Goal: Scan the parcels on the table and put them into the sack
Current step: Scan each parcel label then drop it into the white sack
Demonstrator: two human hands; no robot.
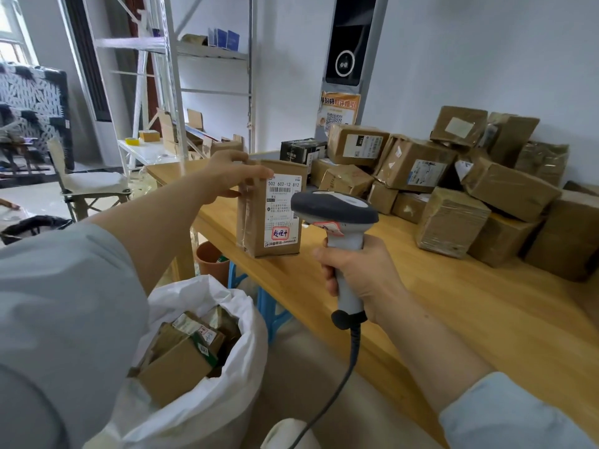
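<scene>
Your left hand (231, 175) grips the upper left corner of the parcel (270, 209), with the fingers curled over its top edge and the thumb against its side. Your right hand (359, 273) is wrapped tightly round the grey handle of the scanner (337, 218).

From the head camera, the parcel stands upright on the wooden table (453, 319), close to the table's left end and near edge. Its long axis is vertical. The face with the white shipping label is turned toward you and the scanner, with the barcode near the top and a red-framed sticker near the bottom. The scanner's dark head sits just right of the label and points away from you, toward the parcel. Whether it touches the parcel cannot be told. Its cable (340, 384) hangs down from the handle's base.

A heap of brown boxes (453, 176) lies farther back and to the right on the table, well apart from the held parcel. The white sack (227, 393) stands open on the floor below your left arm, beside the table's left end, with several boxes (181, 361) already inside.
</scene>
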